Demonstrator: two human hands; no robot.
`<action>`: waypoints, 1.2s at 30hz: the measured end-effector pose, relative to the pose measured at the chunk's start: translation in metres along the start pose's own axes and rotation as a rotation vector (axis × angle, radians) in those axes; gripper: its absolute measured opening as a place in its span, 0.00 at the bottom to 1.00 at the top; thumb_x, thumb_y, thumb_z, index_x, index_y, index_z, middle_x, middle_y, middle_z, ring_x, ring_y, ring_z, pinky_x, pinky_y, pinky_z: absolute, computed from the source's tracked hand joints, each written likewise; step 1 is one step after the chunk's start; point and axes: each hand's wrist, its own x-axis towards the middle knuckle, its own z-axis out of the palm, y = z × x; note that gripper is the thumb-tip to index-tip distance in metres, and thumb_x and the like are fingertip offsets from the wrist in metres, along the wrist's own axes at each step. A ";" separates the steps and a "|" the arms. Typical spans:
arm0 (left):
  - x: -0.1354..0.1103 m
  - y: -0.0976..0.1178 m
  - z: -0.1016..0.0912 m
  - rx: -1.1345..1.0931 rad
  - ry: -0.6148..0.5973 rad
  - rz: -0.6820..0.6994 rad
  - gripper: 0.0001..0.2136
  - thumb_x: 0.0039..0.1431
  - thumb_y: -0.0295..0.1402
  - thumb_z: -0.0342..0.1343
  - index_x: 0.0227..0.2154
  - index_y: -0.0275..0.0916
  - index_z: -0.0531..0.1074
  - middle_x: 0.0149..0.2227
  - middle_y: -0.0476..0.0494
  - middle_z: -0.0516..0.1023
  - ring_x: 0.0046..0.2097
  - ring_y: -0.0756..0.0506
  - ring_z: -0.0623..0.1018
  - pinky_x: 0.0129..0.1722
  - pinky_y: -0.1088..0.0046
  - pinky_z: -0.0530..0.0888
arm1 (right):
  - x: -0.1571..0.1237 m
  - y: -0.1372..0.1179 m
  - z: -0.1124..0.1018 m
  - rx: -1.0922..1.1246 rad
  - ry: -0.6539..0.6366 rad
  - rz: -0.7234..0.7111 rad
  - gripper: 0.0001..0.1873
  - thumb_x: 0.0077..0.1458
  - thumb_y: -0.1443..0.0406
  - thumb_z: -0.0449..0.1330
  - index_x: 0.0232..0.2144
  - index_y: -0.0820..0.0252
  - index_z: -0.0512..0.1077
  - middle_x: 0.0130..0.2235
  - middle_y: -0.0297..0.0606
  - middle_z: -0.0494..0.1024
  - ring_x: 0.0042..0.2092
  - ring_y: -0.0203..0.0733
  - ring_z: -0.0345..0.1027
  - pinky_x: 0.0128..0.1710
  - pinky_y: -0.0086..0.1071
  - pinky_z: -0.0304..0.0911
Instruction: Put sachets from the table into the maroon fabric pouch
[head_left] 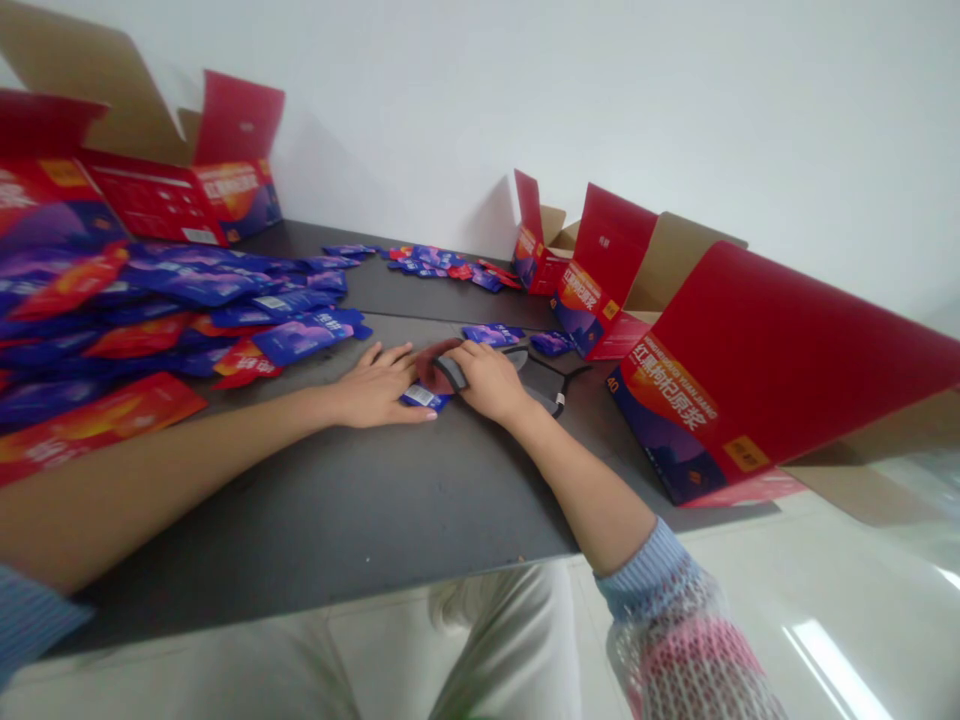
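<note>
My left hand [377, 387] lies palm down on the dark table with its fingers spread, holding nothing. Beside its fingertips is a blue sachet [424, 397] with a white barcode label, partly covered. My right hand [489, 380] is closed over a black-rimmed object [540, 378] with a grey see-through part and a thin dark arm; it looks like glasses, but its kind is not certain. A reddish, blurred part of something [433, 367] shows between the two hands. Just beyond the right hand lie a purple-blue sachet [493, 334] and another blue sachet [552, 343].
A large heap of blue and red sachets [187, 290] covers the left of the table [315, 520]. A smaller pile [439, 263] lies at the back. Open red cartons stand at left [232, 200] and right [675, 400]. A white wall [420, 110] is behind.
</note>
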 end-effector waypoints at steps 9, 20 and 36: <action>-0.003 0.006 0.001 -0.023 0.059 -0.055 0.44 0.63 0.57 0.46 0.74 0.38 0.44 0.74 0.34 0.49 0.74 0.31 0.49 0.68 0.37 0.40 | 0.003 0.012 0.006 -0.178 0.025 0.109 0.19 0.62 0.69 0.53 0.54 0.64 0.72 0.55 0.51 0.77 0.54 0.56 0.71 0.51 0.47 0.67; -0.004 -0.002 0.004 -0.049 0.126 -0.023 0.36 0.59 0.50 0.55 0.68 0.42 0.61 0.71 0.34 0.60 0.71 0.33 0.58 0.69 0.42 0.45 | -0.008 -0.011 -0.013 0.162 0.124 -0.205 0.23 0.58 0.69 0.57 0.56 0.59 0.73 0.52 0.42 0.80 0.54 0.47 0.71 0.53 0.36 0.64; -0.002 0.001 -0.012 -0.110 0.111 -0.013 0.33 0.59 0.46 0.59 0.65 0.39 0.65 0.70 0.38 0.63 0.71 0.32 0.58 0.68 0.46 0.49 | 0.003 0.021 0.004 0.120 0.055 0.046 0.18 0.63 0.59 0.58 0.52 0.57 0.76 0.52 0.44 0.79 0.52 0.50 0.73 0.48 0.38 0.67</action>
